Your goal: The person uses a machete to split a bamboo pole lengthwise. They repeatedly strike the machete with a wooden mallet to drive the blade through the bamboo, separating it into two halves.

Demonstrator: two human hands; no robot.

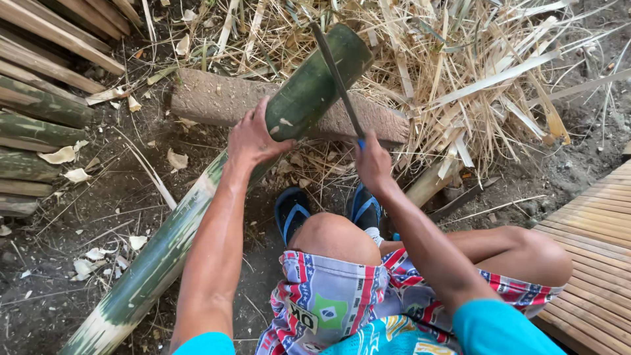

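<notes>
Gripping the green bamboo pole (197, 210), the left hand (253, 138) wraps it firmly. The right hand (373, 161) is fisted around a long blade (336, 75) laid across the pole's upper end.

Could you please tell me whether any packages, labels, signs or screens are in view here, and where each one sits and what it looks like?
No packages, signs or screens are in view.
The only printed thing: the patterned cloth shorts across the person's lap, bottom centre, pale grey with red, white and blue stripes and a small green square patch with a yellow and blue emblem.
The long green bamboo pole and the thin dark blade bear no labels.
</notes>
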